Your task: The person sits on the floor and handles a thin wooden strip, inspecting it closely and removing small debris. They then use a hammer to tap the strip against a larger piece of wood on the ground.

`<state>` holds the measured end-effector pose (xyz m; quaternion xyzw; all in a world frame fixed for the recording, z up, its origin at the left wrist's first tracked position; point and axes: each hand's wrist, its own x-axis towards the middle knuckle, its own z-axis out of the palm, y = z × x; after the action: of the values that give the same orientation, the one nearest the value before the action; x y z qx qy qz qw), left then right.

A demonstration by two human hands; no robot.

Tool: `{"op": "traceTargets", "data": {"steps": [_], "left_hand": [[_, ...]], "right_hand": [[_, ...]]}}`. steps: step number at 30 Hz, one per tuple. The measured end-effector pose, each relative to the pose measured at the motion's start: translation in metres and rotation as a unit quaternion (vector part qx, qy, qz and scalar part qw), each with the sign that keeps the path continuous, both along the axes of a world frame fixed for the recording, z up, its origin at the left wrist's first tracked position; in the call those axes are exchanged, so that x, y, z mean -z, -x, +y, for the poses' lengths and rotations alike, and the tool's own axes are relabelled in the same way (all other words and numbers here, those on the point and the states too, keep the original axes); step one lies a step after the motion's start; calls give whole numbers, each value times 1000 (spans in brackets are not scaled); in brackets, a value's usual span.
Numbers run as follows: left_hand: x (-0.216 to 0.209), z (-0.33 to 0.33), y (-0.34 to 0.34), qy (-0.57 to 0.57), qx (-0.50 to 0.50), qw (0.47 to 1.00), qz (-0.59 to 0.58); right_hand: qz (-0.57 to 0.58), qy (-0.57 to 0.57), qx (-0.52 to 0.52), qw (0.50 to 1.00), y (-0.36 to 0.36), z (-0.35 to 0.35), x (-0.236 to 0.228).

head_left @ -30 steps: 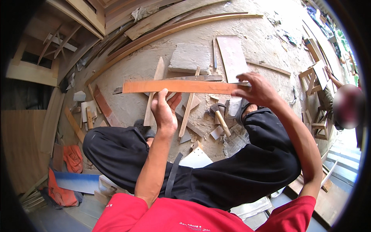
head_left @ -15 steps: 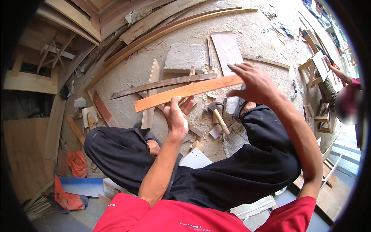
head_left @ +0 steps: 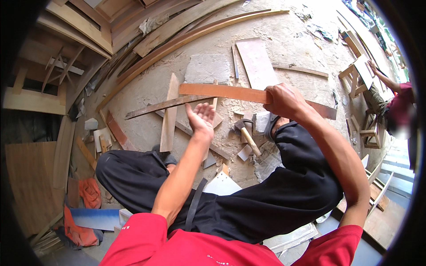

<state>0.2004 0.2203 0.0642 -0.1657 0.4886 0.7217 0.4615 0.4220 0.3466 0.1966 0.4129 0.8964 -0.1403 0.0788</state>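
A long reddish-brown wooden strip point(head_left: 228, 92) stretches across the middle of the view, its right end passing beyond my grip. My right hand point(head_left: 286, 101) is closed around it right of its middle and holds it above the floor. Below the strip's left half, my left hand point(head_left: 203, 119) is open, palm up with fingers spread, apart from the wood. A dark, narrow wooden strip point(head_left: 155, 107) lies behind my left hand, across a pale board point(head_left: 169, 122). On the floor between my feet rests a hammer point(head_left: 247, 136) with a wooden handle.
A pale stone block point(head_left: 207, 68) and a flat board point(head_left: 257, 62) lie ahead. Long planks point(head_left: 186, 42) run along the far left by wooden cabinets point(head_left: 75, 26). An orange cloth point(head_left: 90, 193) lies at left. Another person point(head_left: 401, 104) works at a small wooden bench point(head_left: 357, 80) on the right.
My left hand has let go of the strip and opened. My right hand has closed around it. The strip has shifted right and turned, showing a darker face.
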Motion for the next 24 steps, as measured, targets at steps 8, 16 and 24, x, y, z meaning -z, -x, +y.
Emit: {"op": "traceTargets", "data": {"steps": [8,16,24], "left_hand": [[121,49,139,106,-11,989,-99],[101,63,136,169,-117,974,-96],[21,1,129,49,-84,994,-51]], "right_hand": [[43,-31,-8,999,-9,-5,-10],[51,-28,69,996,-27,9,-7],[158,10,245,957,-37,27,-15]]}}
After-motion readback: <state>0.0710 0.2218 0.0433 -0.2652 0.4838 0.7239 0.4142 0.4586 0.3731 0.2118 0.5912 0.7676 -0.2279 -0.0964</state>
